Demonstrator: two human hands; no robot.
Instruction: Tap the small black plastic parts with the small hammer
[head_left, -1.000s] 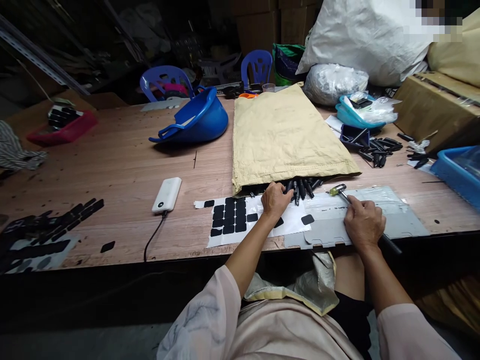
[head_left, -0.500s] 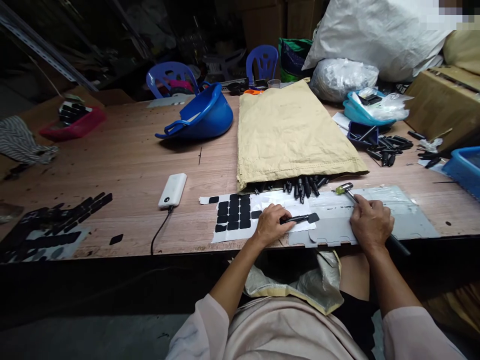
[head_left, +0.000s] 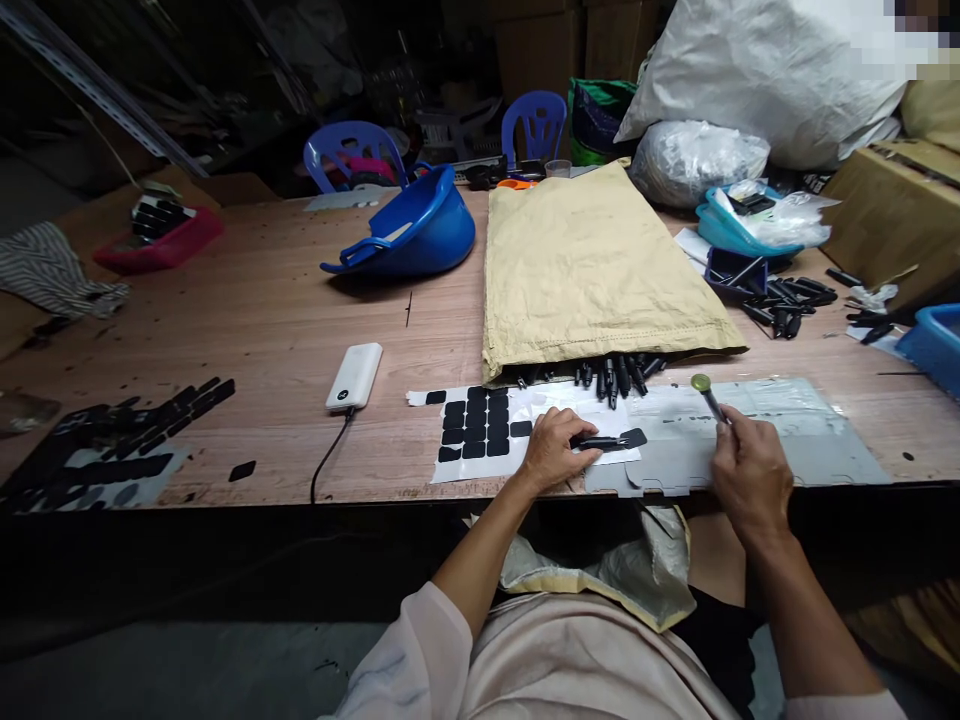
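Observation:
My left hand [head_left: 556, 449] pinches a slim black tool [head_left: 604, 443] lying level over the white sheet [head_left: 469, 468]; its tip reaches a dark rounded patch [head_left: 636, 437]. My right hand [head_left: 752, 470] is closed round the handle of a small hammer [head_left: 701, 384], whose greenish head is raised above the grey plate [head_left: 802, 420]. Rows of black rounded patches [head_left: 475, 422] lie on the sheet to the left of my left hand. Several black tools [head_left: 613, 378] poke out from the open end of a tan paper sack [head_left: 600, 270].
A white power bank [head_left: 354, 376] with a cable lies left of the sheet. Farther back is a blue basin [head_left: 420, 225]. More black parts [head_left: 791, 305] lie at the right, near a teal basin [head_left: 739, 232] and a cardboard box [head_left: 900, 215]. Black strips [head_left: 176, 415] lie far left.
The hammer has been lifted and turned more upright in my right hand. My left hand still holds the black tool in about the same place. The whole view has shifted slightly.

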